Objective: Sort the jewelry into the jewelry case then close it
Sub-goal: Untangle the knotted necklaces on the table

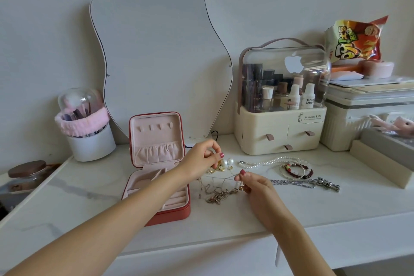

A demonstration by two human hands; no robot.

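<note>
A red jewelry case (165, 213) with a pink lining stands open on the white table, its lid (155, 139) upright. Right of it lies loose jewelry: pearl earrings (227, 162), a tangle of thin gold chains (218, 194), a pearl necklace (271, 160), bead bracelets (295, 171) and a silver chain with clasps (313, 183). My left hand (201, 160) reaches across the case and pinches a thin chain above the earrings. My right hand (255, 186) pinches the same chain's other end, with a small pendant at its fingers.
A wavy mirror (161, 51) leans on the wall behind the case. A brush holder (89, 139) stands at the left, a cosmetics organizer (282, 114) at the right, with boxes (367, 119) and a snack bag (356, 40) beyond. The table's front edge runs near my arms.
</note>
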